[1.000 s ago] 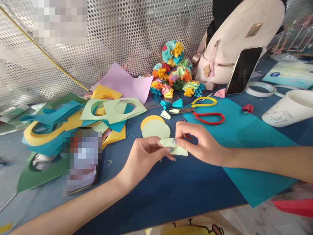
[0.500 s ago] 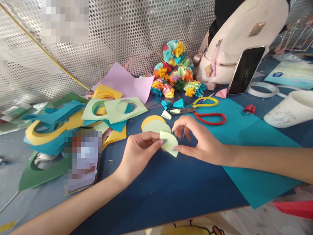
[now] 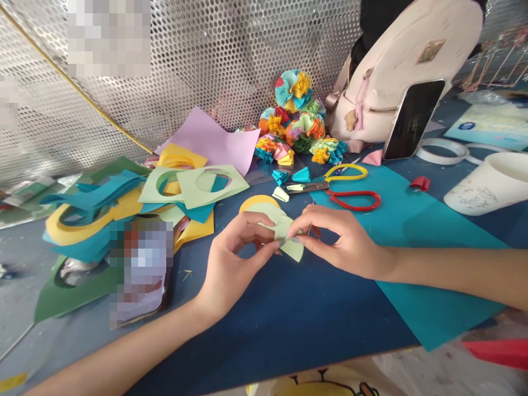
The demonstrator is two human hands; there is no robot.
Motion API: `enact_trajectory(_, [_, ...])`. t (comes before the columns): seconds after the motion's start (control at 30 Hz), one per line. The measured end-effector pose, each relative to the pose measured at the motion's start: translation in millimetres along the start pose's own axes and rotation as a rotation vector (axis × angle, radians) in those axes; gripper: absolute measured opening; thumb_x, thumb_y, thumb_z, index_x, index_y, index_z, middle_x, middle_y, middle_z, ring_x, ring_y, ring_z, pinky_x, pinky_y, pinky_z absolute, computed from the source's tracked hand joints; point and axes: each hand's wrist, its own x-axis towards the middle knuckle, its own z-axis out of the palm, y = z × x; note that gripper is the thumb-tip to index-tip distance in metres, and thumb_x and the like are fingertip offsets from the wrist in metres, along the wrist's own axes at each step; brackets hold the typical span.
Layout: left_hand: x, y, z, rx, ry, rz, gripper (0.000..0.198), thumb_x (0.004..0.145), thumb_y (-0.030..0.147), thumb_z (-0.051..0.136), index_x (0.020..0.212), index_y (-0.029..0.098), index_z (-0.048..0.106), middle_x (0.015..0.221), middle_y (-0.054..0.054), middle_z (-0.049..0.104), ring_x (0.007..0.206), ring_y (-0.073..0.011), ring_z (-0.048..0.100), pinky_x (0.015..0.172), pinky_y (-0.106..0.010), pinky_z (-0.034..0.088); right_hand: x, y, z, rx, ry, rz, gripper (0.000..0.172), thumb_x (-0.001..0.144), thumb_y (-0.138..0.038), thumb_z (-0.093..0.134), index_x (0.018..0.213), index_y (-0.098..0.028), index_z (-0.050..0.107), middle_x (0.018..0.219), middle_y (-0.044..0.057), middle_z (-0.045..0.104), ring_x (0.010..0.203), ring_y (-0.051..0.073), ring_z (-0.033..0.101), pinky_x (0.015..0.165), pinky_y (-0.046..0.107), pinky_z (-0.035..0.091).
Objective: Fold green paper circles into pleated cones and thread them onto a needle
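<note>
A folded light green paper piece (image 3: 294,252) is held between my two hands above the table. My left hand (image 3: 231,261) pinches its left side between thumb and fingers. From the right, my right hand (image 3: 346,236) pinches the same paper with thumb and forefinger, its tips close to those of the left. A thin needle-like thing shows faintly at the right fingers; most of it is hidden. Just behind the hands lie a light green paper circle (image 3: 264,211) and a yellow paper circle (image 3: 252,201), overlapping. Small folded pieces and scissors (image 3: 355,201) with red and yellow handles lie beyond.
Cut paper sheets (image 3: 94,212) and a phone (image 3: 142,275) are at left. Ruffled paper balls (image 3: 293,91) stand at the back, beside a pale backpack (image 3: 408,60) with a phone (image 3: 413,120) against it. A teal sheet (image 3: 421,264), tape roll (image 3: 443,159) and paper cup (image 3: 474,192) are at right.
My right hand has moved left and closed its thumb and forefinger on the folded paper. The paper has turned and is now more covered by fingers.
</note>
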Motion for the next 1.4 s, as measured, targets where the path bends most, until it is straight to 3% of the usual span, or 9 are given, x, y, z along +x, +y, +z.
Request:
enact_trajectory(0.13, [-0.8,-0.6,-1.0,0.154,0.0,0.079,0.002,0.083,0.022,0.075,0.082,0.022,0.073,0.081,-0.001,0.072,0.075,-0.0169,0.065,0.073,-0.028,0.053,-0.1,-0.3,0.3,0.029,0.023,0.012,0.012,0.093,-0.014,0.059,0.099,-0.021,0.067,0.09,0.003,0.069,0.075,0.013,0.06,0.062,0.026,0.048])
enact_trajectory(0.33, [-2.0,-1.0,-0.5,0.061,-0.009,0.031,0.006,0.081,0.02,0.078,0.08,0.022,0.073,0.078,0.001,0.071,0.074,-0.015,0.064,0.074,-0.027,0.053,-1.0,2.4,-0.8,0.017,0.055,-0.007,0.016,0.091,-0.016,0.065,0.105,-0.022,0.07,0.085,0.001,0.068,0.074,0.013,0.06,0.06,0.025,0.048])
enact_trajectory(0.5, [-4.8,1.2,0.1,0.092,-0.013,0.082,0.008,0.083,0.018,0.076,0.087,0.023,0.071,0.086,0.0,0.069,0.081,-0.0154,0.063,0.079,-0.028,0.051,-1.1,5.6,-1.9,-0.068,0.086,-0.055,0.034,0.083,-0.021,0.076,0.116,-0.023,0.07,0.083,0.0,0.071,0.074,0.013,0.063,0.068,0.026,0.052])
enact_trajectory(0.67, [-5.4,1.8,-0.6,0.138,-0.012,0.143,0.01,0.084,0.019,0.076,0.092,0.023,0.073,0.09,-0.001,0.071,0.085,-0.0159,0.064,0.081,-0.028,0.051,-2.5,7.1,-0.5,-0.067,0.071,-0.046,0.017,0.083,-0.022,0.076,0.101,-0.021,0.074,0.088,0.0,0.076,0.069,0.012,0.065,0.063,0.024,0.053])
enact_trajectory(0.83, [-0.7,-3.2,-2.9,0.09,-0.005,0.158,0.009,0.082,0.018,0.077,0.089,0.023,0.078,0.085,-0.001,0.069,0.08,-0.0147,0.064,0.075,-0.025,0.053,-4.2,7.0,0.9,-0.101,0.033,0.0,0.008,0.085,-0.027,0.075,0.086,-0.02,0.073,0.077,-0.001,0.074,0.064,0.011,0.064,0.061,0.023,0.048])
enact_trajectory(1.0, [3.8,-2.7,-0.8,-0.014,-0.013,0.04,0.007,0.08,0.013,0.077,0.08,0.02,0.079,0.08,-0.002,0.073,0.076,-0.0128,0.066,0.07,-0.02,0.054,-2.5,7.1,1.6,-0.094,-0.038,0.068,0.015,0.088,-0.032,0.071,0.08,-0.019,0.069,0.07,-0.003,0.068,0.059,0.007,0.055,0.056,0.02,0.04])
enact_trajectory(1.2, [3.6,2.5,5.4,-0.1,-0.058,-0.126,0.006,0.081,0.015,0.074,0.078,0.017,0.079,0.07,0.0,0.074,0.062,-0.0095,0.064,0.061,-0.017,0.053,1.5,6.6,1.2,-0.038,-0.215,0.14,0.025,0.09,-0.03,0.066,0.071,-0.017,0.058,0.061,-0.005,0.052,0.055,0.006,0.043,0.052,0.021,0.031])
enact_trajectory(1.4, [2.2,-1.0,5.5,-0.178,-0.093,-0.189,0.005,0.081,0.013,0.074,0.085,0.016,0.074,0.072,0.001,0.073,0.065,-0.0099,0.068,0.067,-0.017,0.054,2.4,9.0,0.0,0.088,-0.21,0.224,0.029,0.091,-0.029,0.065,0.068,-0.017,0.052,0.062,-0.005,0.049,0.056,0.007,0.041,0.052,0.022,0.03])
